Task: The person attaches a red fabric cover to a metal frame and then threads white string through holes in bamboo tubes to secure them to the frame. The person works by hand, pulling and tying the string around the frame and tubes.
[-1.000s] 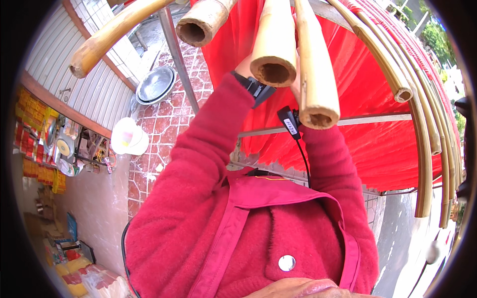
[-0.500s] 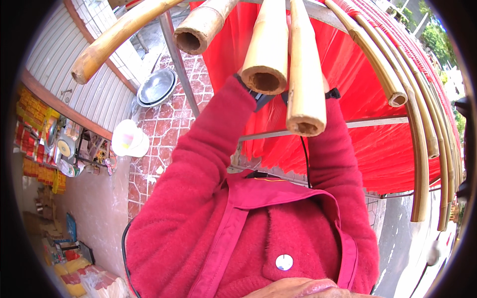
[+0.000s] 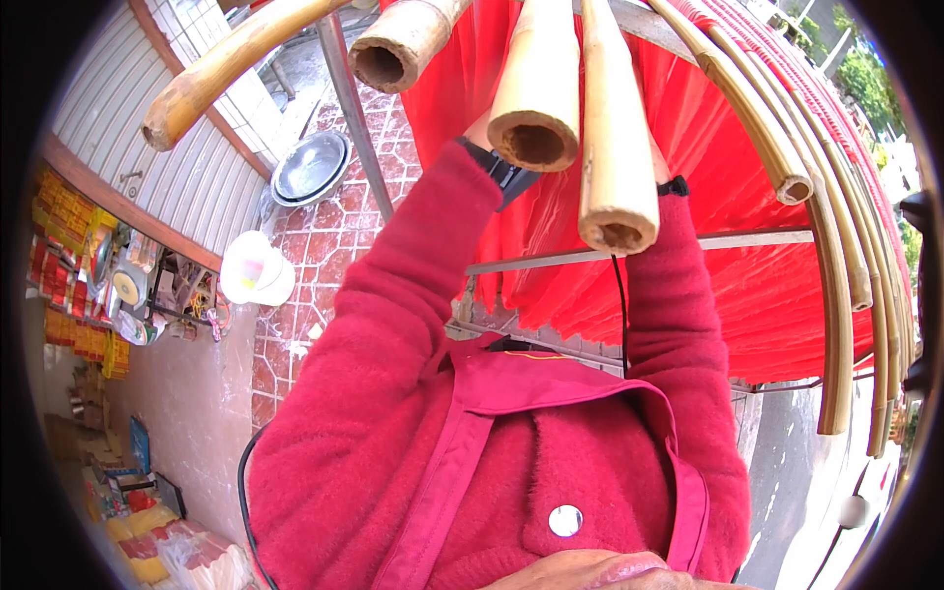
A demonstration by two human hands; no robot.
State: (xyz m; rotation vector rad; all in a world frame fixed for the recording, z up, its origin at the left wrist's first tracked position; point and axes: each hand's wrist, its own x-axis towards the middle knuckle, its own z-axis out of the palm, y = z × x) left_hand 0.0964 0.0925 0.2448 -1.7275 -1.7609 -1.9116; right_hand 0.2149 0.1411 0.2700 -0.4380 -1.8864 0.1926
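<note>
Leftward, we see a grey basin (image 3: pixel 311 167) and a white bucket (image 3: pixel 280 287) holding something yellowish (image 3: pixel 253 271). Red material (image 3: pixel 728 197) hangs in bright folds beyond hollow-ended bamboo poles (image 3: pixel 615 147). Our left hand (image 3: pixel 480 129) and right hand (image 3: pixel 658 160) reach behind the poles, fingers hidden; we cannot tell how open they are or what they grip.

Bamboo poles (image 3: pixel 617 147) partly hide the 2 hands (image 3: pixel 479 129).

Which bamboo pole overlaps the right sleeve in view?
The fourth pole from the left: it alone covers part of the right sleeve; no other does.
</note>
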